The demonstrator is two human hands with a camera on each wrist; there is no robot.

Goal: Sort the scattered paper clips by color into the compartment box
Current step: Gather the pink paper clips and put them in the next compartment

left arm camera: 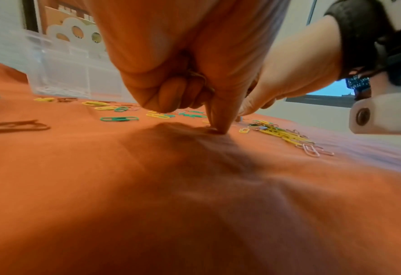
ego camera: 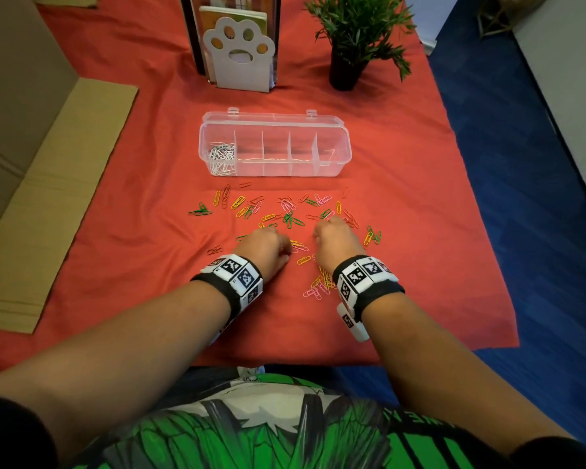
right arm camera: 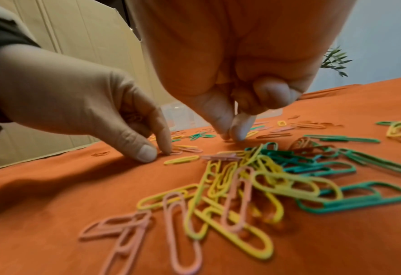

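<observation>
Person, seen from above: bare forearms, each wrist wrapped in a black band. The left band (ego camera: pixel 233 286) and right band (ego camera: pixel 369 282) each carry a ring of white square blocks printed with black-and-white coded markers. A white housing (left arm camera: pixel 383 115) with one dark round screw hangs under the right band. Black sleeves (ego camera: pixel 11 434) end above the elbows. The shirt (ego camera: pixel 251 424) bears a green, white and black print.
</observation>
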